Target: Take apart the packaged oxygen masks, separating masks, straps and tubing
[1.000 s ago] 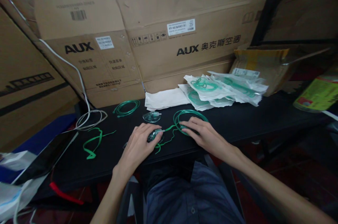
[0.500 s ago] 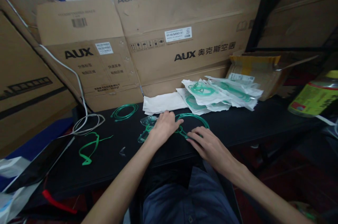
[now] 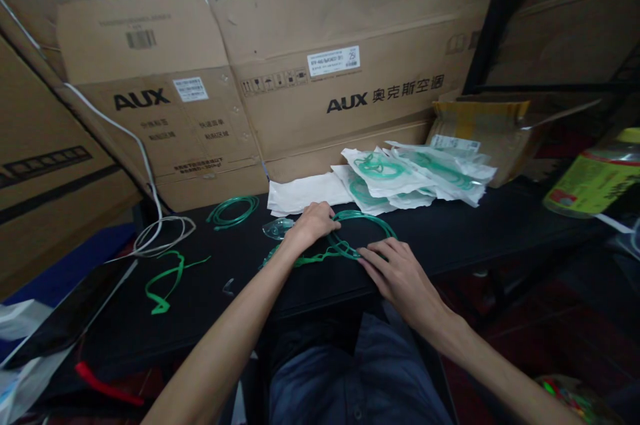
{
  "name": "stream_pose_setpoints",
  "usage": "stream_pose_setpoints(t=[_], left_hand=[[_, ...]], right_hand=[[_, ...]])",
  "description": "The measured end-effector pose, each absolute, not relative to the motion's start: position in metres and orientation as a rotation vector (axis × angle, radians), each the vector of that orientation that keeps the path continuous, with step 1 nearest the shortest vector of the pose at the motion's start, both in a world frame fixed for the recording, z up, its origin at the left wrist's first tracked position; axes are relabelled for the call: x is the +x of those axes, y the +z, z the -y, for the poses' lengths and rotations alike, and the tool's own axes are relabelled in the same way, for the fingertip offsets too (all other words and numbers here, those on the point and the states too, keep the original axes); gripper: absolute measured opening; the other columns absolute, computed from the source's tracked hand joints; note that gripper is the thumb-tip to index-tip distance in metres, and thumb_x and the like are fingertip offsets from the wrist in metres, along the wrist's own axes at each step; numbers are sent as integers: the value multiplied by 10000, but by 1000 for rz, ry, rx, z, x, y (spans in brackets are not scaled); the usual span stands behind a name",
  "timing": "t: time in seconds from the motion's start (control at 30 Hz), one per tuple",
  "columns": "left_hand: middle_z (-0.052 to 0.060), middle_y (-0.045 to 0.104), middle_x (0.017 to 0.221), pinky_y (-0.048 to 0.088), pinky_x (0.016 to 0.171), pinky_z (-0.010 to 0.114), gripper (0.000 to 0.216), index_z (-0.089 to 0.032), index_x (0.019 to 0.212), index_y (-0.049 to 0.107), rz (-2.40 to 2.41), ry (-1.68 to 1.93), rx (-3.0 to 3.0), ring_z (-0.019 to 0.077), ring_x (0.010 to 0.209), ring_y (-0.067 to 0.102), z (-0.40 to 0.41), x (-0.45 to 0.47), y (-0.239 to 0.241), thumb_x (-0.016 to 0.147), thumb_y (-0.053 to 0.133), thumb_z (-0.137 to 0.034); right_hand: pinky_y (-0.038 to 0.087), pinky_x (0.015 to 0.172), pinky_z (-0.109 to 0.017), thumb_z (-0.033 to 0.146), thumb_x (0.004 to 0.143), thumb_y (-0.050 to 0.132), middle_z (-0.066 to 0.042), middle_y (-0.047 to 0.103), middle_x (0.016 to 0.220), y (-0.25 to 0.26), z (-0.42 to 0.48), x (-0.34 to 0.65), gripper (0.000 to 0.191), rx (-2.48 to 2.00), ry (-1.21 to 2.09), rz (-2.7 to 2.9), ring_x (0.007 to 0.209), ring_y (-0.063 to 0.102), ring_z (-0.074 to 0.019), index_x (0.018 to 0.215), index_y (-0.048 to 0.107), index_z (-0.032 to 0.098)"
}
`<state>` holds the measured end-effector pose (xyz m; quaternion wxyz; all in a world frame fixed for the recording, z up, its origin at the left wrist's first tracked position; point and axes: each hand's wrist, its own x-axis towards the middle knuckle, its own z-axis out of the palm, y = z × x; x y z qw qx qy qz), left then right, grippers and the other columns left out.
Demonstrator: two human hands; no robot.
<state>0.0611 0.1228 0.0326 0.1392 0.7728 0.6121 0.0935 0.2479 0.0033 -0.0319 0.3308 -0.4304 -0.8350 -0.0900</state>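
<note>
Touching coiled, translucent-green plastic tubing (image 3: 359, 213) with left hand (image 3: 314, 223) at ten o'clock, right hand (image 3: 403, 273) at five. Cannot tell if grasping or released.

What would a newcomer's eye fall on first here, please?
Probably the large AUX-printed cardboard standing along the back of the black table. Next come the hands, left and right, at a coil of green tubing in the middle, then the white packets showing green, lying beyond it.
</note>
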Motion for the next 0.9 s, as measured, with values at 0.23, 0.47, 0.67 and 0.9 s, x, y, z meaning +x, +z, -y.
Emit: stream_pose_setpoints(t=[0.23,0.47,0.67,0.9], left_hand=[[46,743,748,401,567,248,258,-154,844,755,-1593,394,2085,165,646,622,-124,58,32,860,610,-367],[61,795,857,392,508,213,192,-159,968,625,-1307,506,2019,107,519,534,-99,57,45,916,560,-332],[26,748,834,380,453,179,223,-194,1056,529,-1118,768,1910,84,495,535,-76,57,56,974,493,-399],[-6,639,703,388,476,188,308,-155,865,642,-1047,886,1801,86,519,537,-59,53,63,927,577,-450]], right_hand=[[517,925,-491,160,978,564,-126,676,1116,-44,-6,249,293,-1063,-119,2132,1056,599,-295,1250,673,180],[568,838,-441,161,992,541,-111,684,1019,-50,-10,249,286,-1015,31,2010,940,637,-256,1237,689,168],[468,1065,-546,203,1001,539,-112,699,1109,-45,-11,247,345,-983,-27,2035,1035,652,-266,1335,619,173],[551,876,-436,77,1000,451,-115,663,1091,-37,-19,250,540,-890,-35,2094,987,596,-253,1516,427,233]])
